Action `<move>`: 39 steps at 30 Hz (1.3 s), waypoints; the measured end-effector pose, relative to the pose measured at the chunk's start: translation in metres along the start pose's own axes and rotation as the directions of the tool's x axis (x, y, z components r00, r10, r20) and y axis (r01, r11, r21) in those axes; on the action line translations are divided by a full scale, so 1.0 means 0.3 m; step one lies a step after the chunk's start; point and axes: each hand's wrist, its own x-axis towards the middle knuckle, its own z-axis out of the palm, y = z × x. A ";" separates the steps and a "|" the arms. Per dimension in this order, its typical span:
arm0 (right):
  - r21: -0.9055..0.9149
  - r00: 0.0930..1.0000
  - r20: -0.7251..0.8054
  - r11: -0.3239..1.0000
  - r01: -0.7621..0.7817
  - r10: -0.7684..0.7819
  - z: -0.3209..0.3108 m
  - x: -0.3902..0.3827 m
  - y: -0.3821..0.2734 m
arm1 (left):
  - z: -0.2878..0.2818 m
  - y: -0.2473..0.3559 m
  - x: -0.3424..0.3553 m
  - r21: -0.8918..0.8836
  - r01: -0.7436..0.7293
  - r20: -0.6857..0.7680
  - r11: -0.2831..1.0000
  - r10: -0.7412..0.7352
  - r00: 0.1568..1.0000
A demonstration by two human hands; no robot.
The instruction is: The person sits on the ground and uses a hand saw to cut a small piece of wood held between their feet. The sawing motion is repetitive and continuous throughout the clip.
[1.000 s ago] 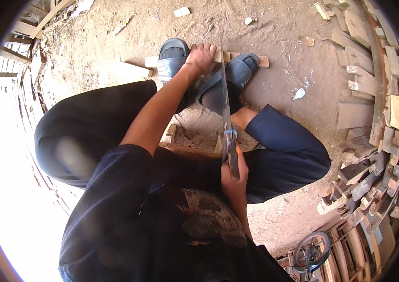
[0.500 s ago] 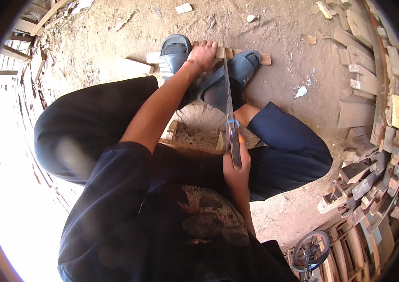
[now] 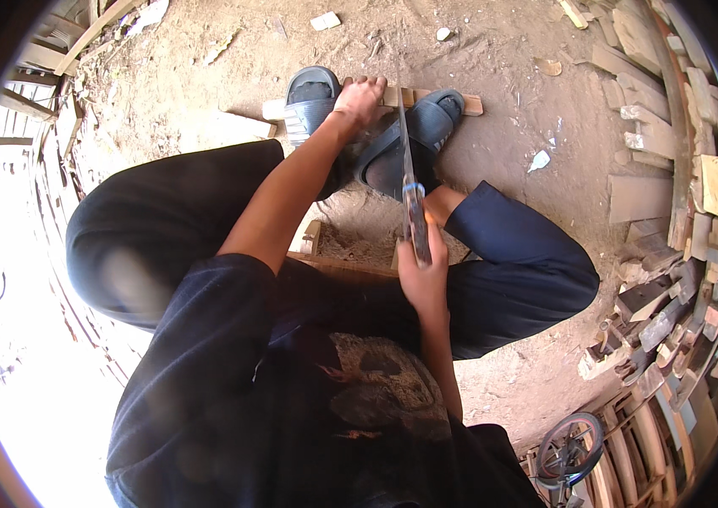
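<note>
Here's the right hand (image 3: 424,264), wrapped firmly around the handle of a handsaw (image 3: 407,157), fingers curled closed; the blade runs straight ahead, away from that hand. Out in front and to its left, the left hand (image 3: 362,100) is palm down, fingers bent over a narrow wooden strip (image 3: 415,96) and pressing on it. The strip lies crosswise, past the blade's far end, reaching out on both sides of the left hand. And look at the feet: left slide sandal (image 3: 308,118) just beside that hand's outer edge, right slide sandal (image 3: 435,123) just beyond the blade, both apparently pinning the wood. The saw crosses the strip in the gap between fingers and right sandal, and I'd say that gap is the thing to guard: fingertips well back, toes clear. Long, even strokes would serve best, I reckon, wrist in line with the blade and little downward force, both feet bearing down so the strip can't roll. Farther out, a loose wooden offcut (image 3: 244,127) lies left of the left hand, and stacked scrap wood (image 3: 642,199) rises well to the right of both.
</note>
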 end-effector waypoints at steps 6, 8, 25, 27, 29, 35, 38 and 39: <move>0.026 0.984 -0.087 0.987 0.158 -0.155 -0.004 -0.097 0.015 | 0.052 -0.011 -0.004 0.024 0.003 -0.020 1.000 -0.003 1.000; -0.002 0.976 -0.105 0.981 0.194 -0.193 -0.001 -0.129 0.022 | 0.055 -0.015 0.001 0.048 -0.025 -0.069 0.999 0.028 0.997; 0.039 0.999 -0.010 0.999 0.031 -0.030 -0.032 0.019 0.031 | -0.010 0.000 -0.011 -0.066 0.012 -0.048 0.998 -0.015 0.999; 0.053 1.000 0.016 0.998 -0.021 0.020 -0.037 -0.003 0.038 | -0.005 -0.001 0.000 -0.038 0.002 -0.033 0.999 -0.003 0.999; 0.069 0.997 -0.002 0.995 0.075 -0.075 -0.046 -0.088 0.039 | 0.007 -0.009 0.023 -0.029 0.025 -0.005 0.999 -0.025 1.000; 0.075 0.997 -0.034 0.994 0.077 -0.075 -0.008 -0.027 0.089 | 0.043 -0.031 0.039 0.001 -0.035 -0.035 0.999 0.035 0.999; 0.117 1.000 0.022 0.993 0.011 -0.014 -0.030 0.036 0.024 | 0.031 -0.055 0.062 0.057 -0.016 0.059 0.998 0.012 0.998; 0.099 0.999 -0.010 0.994 0.054 -0.053 -0.032 -0.003 0.029 | 0.025 -0.039 0.058 0.005 0.014 0.059 1.000 -0.015 0.998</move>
